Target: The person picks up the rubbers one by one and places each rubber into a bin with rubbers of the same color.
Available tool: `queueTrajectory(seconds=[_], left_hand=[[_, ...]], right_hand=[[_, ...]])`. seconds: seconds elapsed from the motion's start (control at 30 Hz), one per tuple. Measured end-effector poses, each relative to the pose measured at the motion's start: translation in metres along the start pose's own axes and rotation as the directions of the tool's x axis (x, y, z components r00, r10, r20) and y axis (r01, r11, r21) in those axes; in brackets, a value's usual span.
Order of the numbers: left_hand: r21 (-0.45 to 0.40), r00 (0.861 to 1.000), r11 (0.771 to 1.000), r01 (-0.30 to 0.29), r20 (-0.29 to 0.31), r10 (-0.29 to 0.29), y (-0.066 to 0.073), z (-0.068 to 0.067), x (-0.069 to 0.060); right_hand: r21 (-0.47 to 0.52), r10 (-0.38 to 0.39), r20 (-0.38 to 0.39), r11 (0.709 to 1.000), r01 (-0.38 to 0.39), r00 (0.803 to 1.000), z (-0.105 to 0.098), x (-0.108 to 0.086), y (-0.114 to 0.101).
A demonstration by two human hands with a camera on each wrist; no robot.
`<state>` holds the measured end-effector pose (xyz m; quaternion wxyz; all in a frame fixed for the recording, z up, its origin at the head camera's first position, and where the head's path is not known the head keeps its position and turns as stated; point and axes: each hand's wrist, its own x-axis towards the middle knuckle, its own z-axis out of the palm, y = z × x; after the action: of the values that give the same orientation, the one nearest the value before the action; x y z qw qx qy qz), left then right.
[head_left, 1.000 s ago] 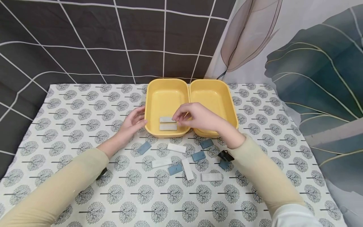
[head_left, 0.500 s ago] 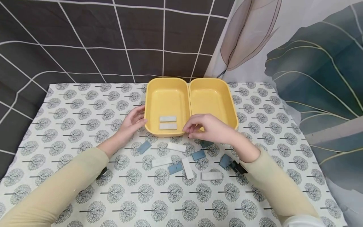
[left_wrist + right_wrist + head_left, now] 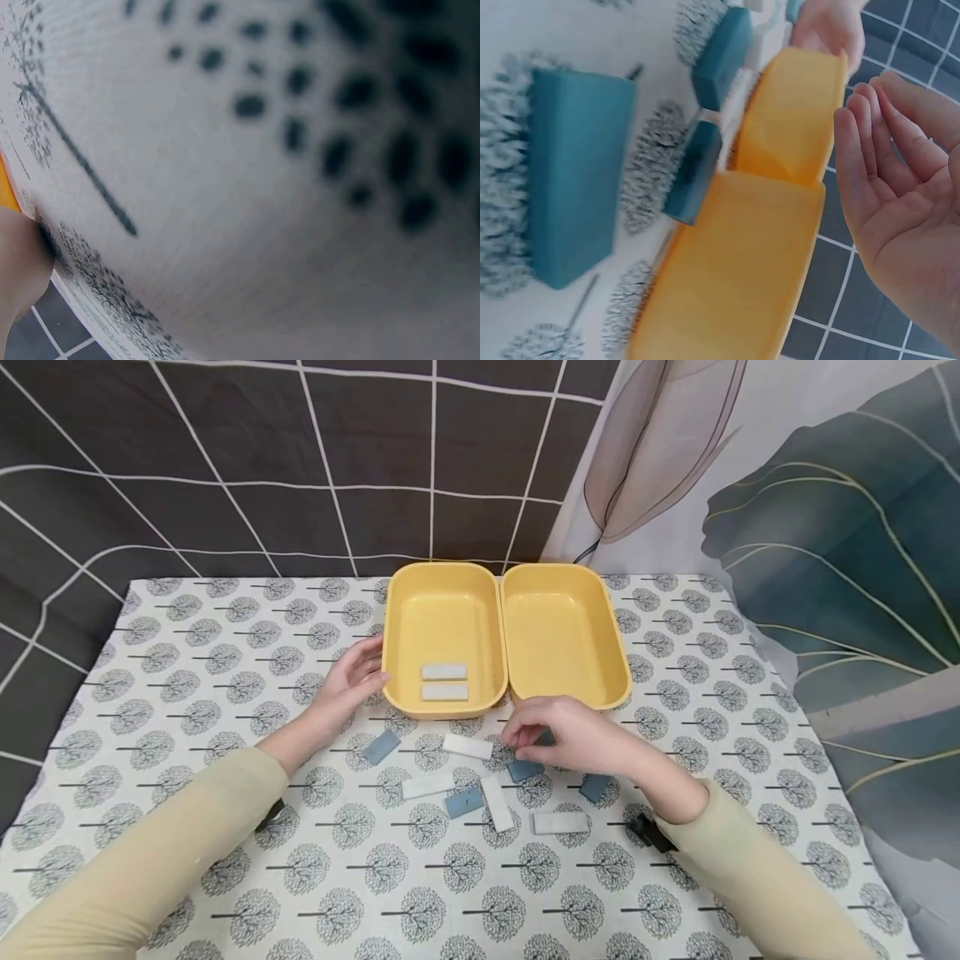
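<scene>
My left hand [image 3: 349,680] rests against the outer left side of the left yellow bin [image 3: 390,610], its thumb by the rim. Two white rectangular blocks [image 3: 445,692] lie side by side in that bin's near part. My right hand [image 3: 562,733] hovers over the cloth in front of the right yellow bin [image 3: 621,652]; its fingers are loosely bent and hold nothing, as the right wrist view shows. Below and around it lie blue rectangular blocks [image 3: 525,771], one partly hidden by the hand. A larger-looking blue block [image 3: 581,176] appears in the right wrist view.
Several white blocks [image 3: 497,803] and blue blocks [image 3: 382,748] lie scattered on the tree-patterned cloth [image 3: 247,860] in front of the bins. A dark cloth with white grid lines [image 3: 247,452] hangs behind, and a leaf-patterned curtain [image 3: 847,568] is at the right.
My right hand has drawn back from above the left bin, moving right and nearer to me, over the blocks. The two white blocks in the bin are uncovered. The left hand has stayed put.
</scene>
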<state>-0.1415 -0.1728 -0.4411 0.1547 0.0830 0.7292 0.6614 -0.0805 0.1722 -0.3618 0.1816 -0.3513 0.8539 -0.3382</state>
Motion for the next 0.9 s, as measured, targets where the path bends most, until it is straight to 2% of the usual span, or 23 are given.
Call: queueTrajectory(seconds=[0.27, 0.53, 0.77, 0.9], left_hand=[[-0.002, 1.000, 1.000, 0.008, 0.001, -0.008, -0.002, 0.000, 0.001], [0.001, 1.000, 1.000, 0.004, 0.001, -0.004, -0.003, -0.001, 0.002], [-0.001, 1.000, 1.000, 0.000, -0.002, 0.000, -0.004, -0.002, 0.002], [-0.005, 1.000, 1.000, -0.001, -0.003, 0.001, -0.005, -0.002, 0.002]], right_hand=[[-0.007, -0.007, 0.034, 1.000, 0.008, 0.999, 0.010, -0.016, 0.005], [-0.018, 0.048, 0.072, 0.999, -0.047, 0.996, 0.017, -0.027, 0.012], [0.026, 0.045, 0.124, 0.998, -0.048, 0.991, 0.022, -0.036, 0.019], [0.042, 0.073, 0.166, 0.996, -0.081, 0.984, 0.024, -0.040, 0.020]])
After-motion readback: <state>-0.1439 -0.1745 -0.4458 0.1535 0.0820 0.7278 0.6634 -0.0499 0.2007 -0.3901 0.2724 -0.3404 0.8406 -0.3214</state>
